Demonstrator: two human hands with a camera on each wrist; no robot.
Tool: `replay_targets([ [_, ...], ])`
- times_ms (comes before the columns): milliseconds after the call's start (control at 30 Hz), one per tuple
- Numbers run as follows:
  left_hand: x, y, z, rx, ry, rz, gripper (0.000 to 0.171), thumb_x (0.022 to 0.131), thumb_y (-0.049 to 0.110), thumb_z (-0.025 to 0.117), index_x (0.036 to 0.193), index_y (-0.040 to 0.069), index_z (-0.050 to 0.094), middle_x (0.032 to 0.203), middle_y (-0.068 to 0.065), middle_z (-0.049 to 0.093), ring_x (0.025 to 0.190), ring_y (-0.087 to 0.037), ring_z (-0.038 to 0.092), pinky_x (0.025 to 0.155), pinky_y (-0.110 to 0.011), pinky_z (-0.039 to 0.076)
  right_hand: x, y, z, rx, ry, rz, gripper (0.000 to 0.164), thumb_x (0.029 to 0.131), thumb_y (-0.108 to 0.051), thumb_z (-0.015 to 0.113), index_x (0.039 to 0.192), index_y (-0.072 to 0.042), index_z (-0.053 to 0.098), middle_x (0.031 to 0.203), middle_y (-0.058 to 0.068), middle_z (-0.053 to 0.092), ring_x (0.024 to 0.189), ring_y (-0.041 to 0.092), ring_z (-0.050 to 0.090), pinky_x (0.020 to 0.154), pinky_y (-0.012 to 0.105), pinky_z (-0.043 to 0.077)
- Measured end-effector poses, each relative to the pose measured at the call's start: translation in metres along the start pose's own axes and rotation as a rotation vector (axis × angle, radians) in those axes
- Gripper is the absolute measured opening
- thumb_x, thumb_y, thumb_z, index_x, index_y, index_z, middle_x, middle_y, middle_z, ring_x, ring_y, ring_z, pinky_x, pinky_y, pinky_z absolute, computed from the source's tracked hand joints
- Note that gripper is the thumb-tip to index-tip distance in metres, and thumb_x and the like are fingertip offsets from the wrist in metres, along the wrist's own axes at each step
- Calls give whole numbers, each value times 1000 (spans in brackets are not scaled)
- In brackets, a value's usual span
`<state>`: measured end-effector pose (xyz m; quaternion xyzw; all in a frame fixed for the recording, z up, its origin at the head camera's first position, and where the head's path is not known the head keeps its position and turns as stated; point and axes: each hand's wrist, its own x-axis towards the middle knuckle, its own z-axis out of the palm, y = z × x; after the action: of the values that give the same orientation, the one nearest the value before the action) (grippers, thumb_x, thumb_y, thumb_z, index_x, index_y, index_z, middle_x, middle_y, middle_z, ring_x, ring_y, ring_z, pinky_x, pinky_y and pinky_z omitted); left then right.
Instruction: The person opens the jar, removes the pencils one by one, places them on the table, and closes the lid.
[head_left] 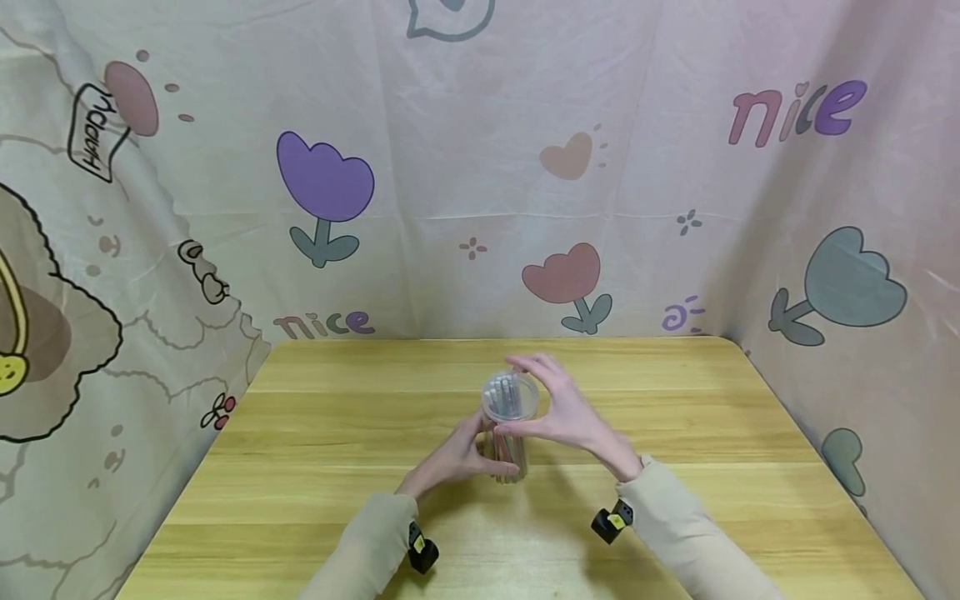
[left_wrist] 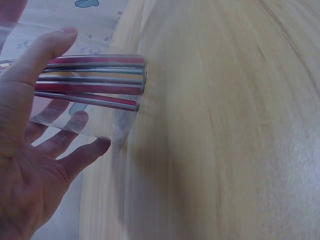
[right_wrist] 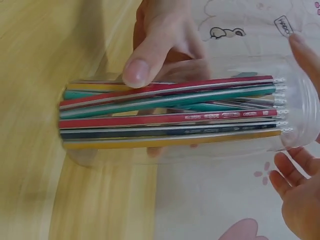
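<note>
A clear plastic jar (head_left: 491,450) stands upright on the table, and my left hand (head_left: 457,454) grips its side. Inside it are several pencils (right_wrist: 170,120) in red, green, yellow and dark colours, with pale stripes. My left thumb (right_wrist: 137,72) lies across the jar wall in the right wrist view. At the top of the jar is a round clear lid (head_left: 510,396). My right hand (head_left: 562,412) reaches around this lid, thumb on the near side and fingers on the far side, spread wide. In the right wrist view its fingers (right_wrist: 290,172) appear slightly apart from the rim.
The jar is near the middle of a light wooden table (head_left: 337,417). A pale printed cloth (head_left: 450,167) with flowers and hearts hangs behind the table and along both sides. Each wrist carries a small black camera (head_left: 423,554).
</note>
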<state>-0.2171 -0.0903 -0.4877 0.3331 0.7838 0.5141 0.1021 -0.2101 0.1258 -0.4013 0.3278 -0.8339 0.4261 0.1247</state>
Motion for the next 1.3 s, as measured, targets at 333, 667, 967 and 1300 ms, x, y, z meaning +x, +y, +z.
replay_targets([
  [333,-1,-2,-1,-1,-3,0,101,79,21,87,158,24,26,153,-5,51,135,-31,55,113,-56,46,0,-4,-5,121,-6,49,75,72,-20,91,140,-16,58,138,7,61,127,26,55,110,63,45],
  [667,-1,-5,0,9,4,-5,105,78,24,88,160,28,22,153,-3,52,136,-32,54,113,-57,46,-1,2,-9,544,8,50,70,85,4,73,148,7,41,148,31,47,136,8,49,122,21,35],
  [967,-2,-4,-1,16,3,-15,109,77,23,88,161,27,19,155,-7,48,136,-34,53,113,-58,46,-6,9,-13,680,108,82,70,85,6,71,148,7,40,138,0,56,132,6,52,121,14,33],
  [1300,-1,-3,1,-10,1,-49,103,77,24,88,159,26,26,154,-6,50,137,-36,51,110,-59,48,-23,29,-20,708,190,36,75,82,14,69,150,2,39,136,2,58,131,10,54,117,17,40],
])
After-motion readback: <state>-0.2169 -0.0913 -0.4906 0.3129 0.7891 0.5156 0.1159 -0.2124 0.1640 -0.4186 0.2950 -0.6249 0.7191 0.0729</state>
